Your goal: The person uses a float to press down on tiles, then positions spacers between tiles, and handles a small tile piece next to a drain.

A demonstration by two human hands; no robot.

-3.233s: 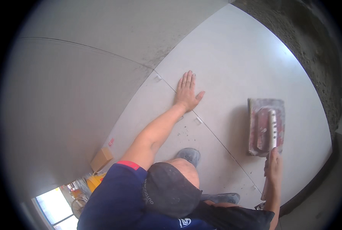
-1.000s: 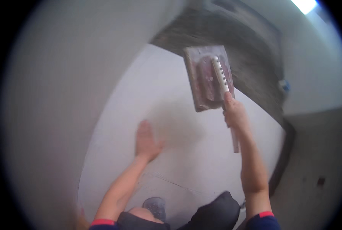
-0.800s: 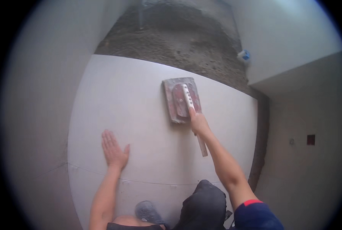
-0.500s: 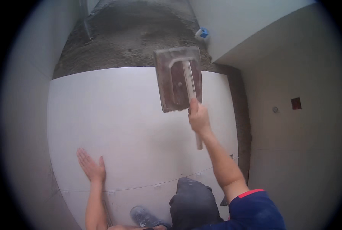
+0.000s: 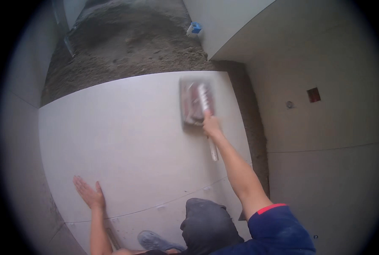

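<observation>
My right hand (image 5: 211, 125) is closed round the pale handle of a tile-tamping paddle (image 5: 186, 104). The paddle has a wide rectangular grey and reddish-brown head, blurred by motion. Its head is over the right far part of a large white floor tile (image 5: 125, 136); whether it touches the tile I cannot tell. My left hand (image 5: 89, 194) lies flat on the tile's near left part, fingers stretched out and empty.
Rough sandy bedding (image 5: 121, 46) lies beyond the tile and fills a strip along its right side. A small blue-and-white container (image 5: 194, 29) stands by the far wall corner. White clips (image 5: 160, 207) sit along the near joint. The right wall has a square red-brown recess (image 5: 314, 94).
My right hand has brought the paddle down towards the tile from a raised position. My left hand stays flat on the tile. The whole view has shifted and turned slightly.
</observation>
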